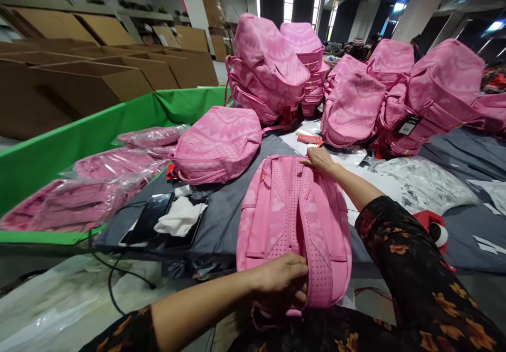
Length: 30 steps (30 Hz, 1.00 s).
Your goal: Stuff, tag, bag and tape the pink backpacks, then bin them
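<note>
A pink backpack (292,220) lies back-side up on the grey table in front of me, its padded straps facing up. My left hand (282,278) grips its near end, fingers curled over the strap and edge. My right hand (321,159) rests on the far end, fingers closed on the top edge. Both forearms wear dark flowered sleeves.
Another pink backpack (217,144) lies to the left. Piles of pink backpacks (272,67) (435,94) stand behind. A green bin (59,146) holds plastic-wrapped pink bags (110,165). A phone (148,217), white cloth (179,217), cable and clear bags (422,181) lie about. Cardboard boxes (90,80) stand left.
</note>
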### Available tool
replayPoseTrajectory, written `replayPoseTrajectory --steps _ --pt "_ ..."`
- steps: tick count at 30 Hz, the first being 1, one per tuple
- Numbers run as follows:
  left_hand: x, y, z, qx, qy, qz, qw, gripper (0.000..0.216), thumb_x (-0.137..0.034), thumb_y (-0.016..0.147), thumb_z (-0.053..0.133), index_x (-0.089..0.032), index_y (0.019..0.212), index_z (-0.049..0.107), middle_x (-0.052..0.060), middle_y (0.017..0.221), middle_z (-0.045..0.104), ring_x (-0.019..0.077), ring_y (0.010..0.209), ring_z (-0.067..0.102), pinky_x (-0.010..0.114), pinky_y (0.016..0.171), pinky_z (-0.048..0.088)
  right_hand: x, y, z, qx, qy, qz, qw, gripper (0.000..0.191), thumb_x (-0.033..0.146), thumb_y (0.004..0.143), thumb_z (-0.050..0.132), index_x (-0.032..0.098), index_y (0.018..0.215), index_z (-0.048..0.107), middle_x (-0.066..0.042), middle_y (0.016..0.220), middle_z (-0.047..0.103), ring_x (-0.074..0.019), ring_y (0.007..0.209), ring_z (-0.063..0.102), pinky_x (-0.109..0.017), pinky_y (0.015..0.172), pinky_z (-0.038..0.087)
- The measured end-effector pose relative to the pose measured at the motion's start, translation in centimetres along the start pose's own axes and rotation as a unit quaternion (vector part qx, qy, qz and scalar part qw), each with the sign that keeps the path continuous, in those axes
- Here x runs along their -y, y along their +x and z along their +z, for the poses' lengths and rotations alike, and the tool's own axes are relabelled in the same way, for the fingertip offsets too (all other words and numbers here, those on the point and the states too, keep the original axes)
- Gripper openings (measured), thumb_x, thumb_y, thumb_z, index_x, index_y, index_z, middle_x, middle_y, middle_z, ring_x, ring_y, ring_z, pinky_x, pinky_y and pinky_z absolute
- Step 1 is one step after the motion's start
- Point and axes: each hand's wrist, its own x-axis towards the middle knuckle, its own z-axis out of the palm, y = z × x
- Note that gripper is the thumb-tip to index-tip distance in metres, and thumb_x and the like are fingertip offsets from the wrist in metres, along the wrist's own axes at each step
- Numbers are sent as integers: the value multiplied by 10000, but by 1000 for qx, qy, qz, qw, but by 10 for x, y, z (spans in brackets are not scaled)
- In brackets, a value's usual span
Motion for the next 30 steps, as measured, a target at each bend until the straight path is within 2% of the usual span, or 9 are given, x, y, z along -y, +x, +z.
replayPoseTrajectory --steps 2,4,5,7,9,13,17,22,30 --pt "-13 -12 -17 -4 67 -5 998 503 -695 805 683 -196 750 684 30 695 660 166 613 597 284 620 489 -1 -3 11 -39 -9 22 999 588 666 986 540 113 1160 635 -238 1209 669 -341 1098 591 -390 895 389" --pt "-37 -14 -52 -127 175 60 974 589 -771 848 569 -194 817 683 38 677 668 172 574 592 306 612 492 2 -9 23 -54 2 62 997 613 671 1007 487 115 1220 630 -225 1245 659 -340 1129 577 -397 917 381" --pt "-52 -10 -75 -242 233 122 934 587 -773 857 540 -203 813 669 47 688 678 186 599 609 325 636 505 3 -12 29 -52 12 76 996 597 657 1022 463 123 1224 638 -210 1229 670 -332 1119 581 -396 920 381" --pt "-83 8 -127 -488 331 235 772 484 -685 911 508 -227 919 664 80 853 726 257 827 679 416 816 540 6 -18 40 -55 34 87 994 537 599 1057 418 140 1180 668 -179 1163 701 -309 1076 597 -389 921 385" --pt "-111 36 -175 -554 348 212 726 367 -573 913 578 -214 959 643 140 1014 722 335 1060 659 502 952 498 6 -23 49 -82 57 84 991 481 536 1077 399 154 1118 689 -156 1097 717 -290 1031 602 -381 922 391" --pt "-136 94 -226 -543 391 147 728 304 -486 927 647 -184 898 646 129 959 712 338 1033 647 487 941 485 1 -27 63 -157 96 78 980 398 488 1054 455 163 1052 687 -148 1055 703 -282 1007 577 -374 908 404" --pt "-120 125 -219 -556 445 251 656 257 -405 894 736 -186 1025 702 137 1127 708 323 1136 602 484 1046 453 3 -36 71 -221 121 74 965 327 491 990 565 184 1028 673 -138 1031 684 -291 1006 550 -398 919 407" --pt "-82 120 -196 -548 513 325 575 342 -314 915 698 -200 1235 659 145 1343 633 304 1277 548 490 1162 418 12 -74 75 -277 153 61 947 279 465 961 598 202 1034 656 -128 1033 677 -300 1007 546 -438 942 429" --pt "-21 106 -193 -479 601 324 552 260 -256 1045 486 -206 1184 700 127 1182 714 265 1165 622 454 1081 487 19 -147 85 -183 149 6 972 190 297 998 542 210 1104 673 -121 1111 715 -305 1060 606 -452 982 455"
